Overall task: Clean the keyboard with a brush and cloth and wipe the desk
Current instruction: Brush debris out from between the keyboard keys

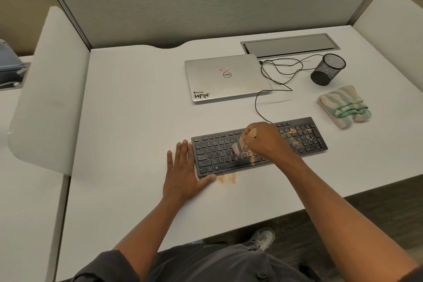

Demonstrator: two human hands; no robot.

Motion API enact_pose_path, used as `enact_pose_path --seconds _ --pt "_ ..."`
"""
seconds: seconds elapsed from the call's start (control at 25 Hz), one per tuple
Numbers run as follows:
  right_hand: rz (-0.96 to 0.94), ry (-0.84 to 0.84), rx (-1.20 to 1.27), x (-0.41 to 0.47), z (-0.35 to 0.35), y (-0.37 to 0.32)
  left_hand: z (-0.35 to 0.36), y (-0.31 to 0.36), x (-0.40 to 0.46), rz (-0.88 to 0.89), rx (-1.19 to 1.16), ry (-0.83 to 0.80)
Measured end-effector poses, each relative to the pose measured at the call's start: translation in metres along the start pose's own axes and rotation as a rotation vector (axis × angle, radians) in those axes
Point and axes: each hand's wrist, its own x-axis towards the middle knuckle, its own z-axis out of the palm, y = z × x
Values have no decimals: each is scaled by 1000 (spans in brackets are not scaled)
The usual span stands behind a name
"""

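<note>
- right hand (265,142) grips the brush (240,144), bristles on the keyboard (258,146) at mid-desk (137,121).
- left hand (183,174) lies flat, fingers straight, against the keyboard's left end.
- folded cloth (343,105) sits beyond the keyboard's right end.

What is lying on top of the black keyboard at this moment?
Tan dust lies on the keyboard, mostly at its right end. The right hand holds a brush on the middle keys. The hand covers the keys beneath it, so dust there cannot be seen.
</note>
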Motion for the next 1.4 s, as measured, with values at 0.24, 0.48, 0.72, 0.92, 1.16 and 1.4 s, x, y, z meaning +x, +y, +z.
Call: enact_pose_path --seconds 0.24,0.48,0.72,0.92,1.16,1.4 --pt "45 -54 -22 -1 4 -5 0 -1 0 4 -26 13" --pt "26 -45 -50 -6 6 -4 0 0 0 4 -21 10" --pt "39 -24 3 -3 -1 -1 -1 0 0 6 -17 11" --pt "70 -47 -15 -1 -9 0 -2 1 -1 4 -9 4" --pt "91 -98 -44 2 -2 4 -1 0 -1 4 -18 8" --pt "4 28 -42 7 -10 -2 0 0 0 8 -26 15"
